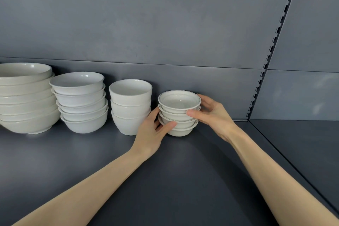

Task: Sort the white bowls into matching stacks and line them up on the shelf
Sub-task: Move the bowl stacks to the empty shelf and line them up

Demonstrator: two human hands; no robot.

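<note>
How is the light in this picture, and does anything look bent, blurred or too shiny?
Head view: soft, even light; small glare spots on the stack of large cream ceramic bowls and the stack of white rounded bowls; the slotted dark metal upright leans, probably lens distortion; the left hand, right hand and the stack of small dark-rimmed white bowls they hold are sharp.

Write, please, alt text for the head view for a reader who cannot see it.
A person's left hand and right hand grip the smallest bowl stack, rightmost of four white stacks lined up on a grey shelf, largest at the left.
</note>
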